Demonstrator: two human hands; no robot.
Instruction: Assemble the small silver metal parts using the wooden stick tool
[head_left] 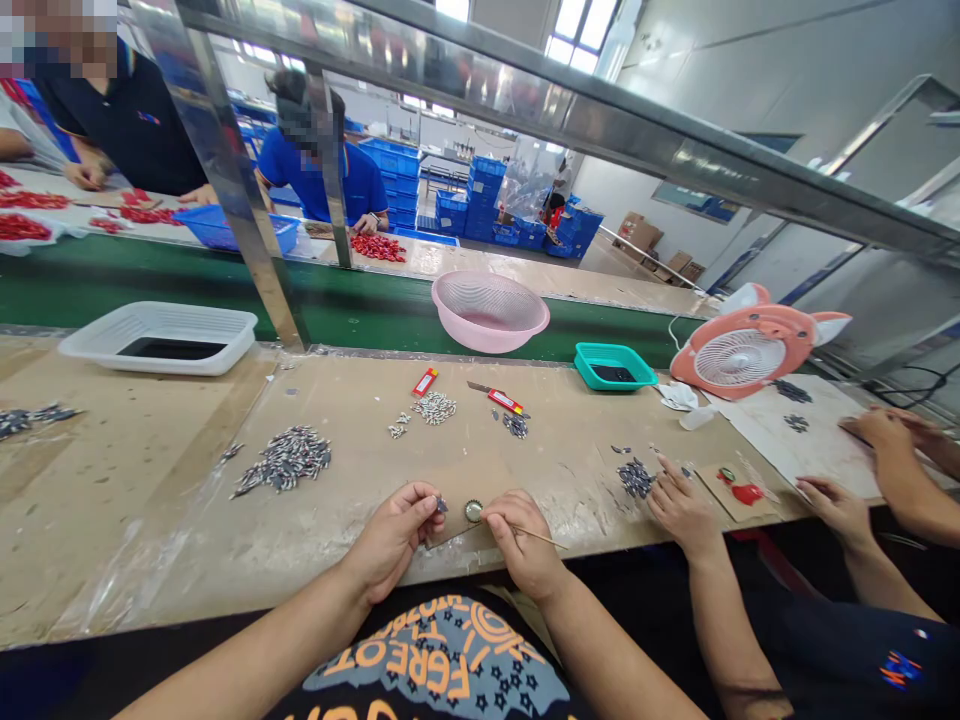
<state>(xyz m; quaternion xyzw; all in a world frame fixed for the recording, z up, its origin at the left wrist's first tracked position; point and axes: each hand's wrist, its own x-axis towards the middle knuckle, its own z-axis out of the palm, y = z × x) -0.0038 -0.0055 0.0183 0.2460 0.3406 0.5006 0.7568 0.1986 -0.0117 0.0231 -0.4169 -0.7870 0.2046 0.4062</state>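
My left hand (397, 535) pinches a small dark grey piece (441, 505) between thumb and fingertips, just above the table's front edge. Held like a pen, a thin wooden stick (538, 536) sticks out to the right of my right hand (525, 543); its other end is hidden by the fingers. Between the two hands lies an upturned bottle cap (473, 511), close to my right fingertips. What the cap holds is too small to make out. Ahead are a pile of small grey-and-white pieces (435, 407) and a pile of dark pieces (516, 425).
A large heap of pieces (289, 460) lies to the left. Along the back stand a white tray (161, 320), a pink basket (491, 312), a green tray (613, 366) and a pig-shaped fan (750, 350). A co-worker's hand (684, 508) works close on the right.
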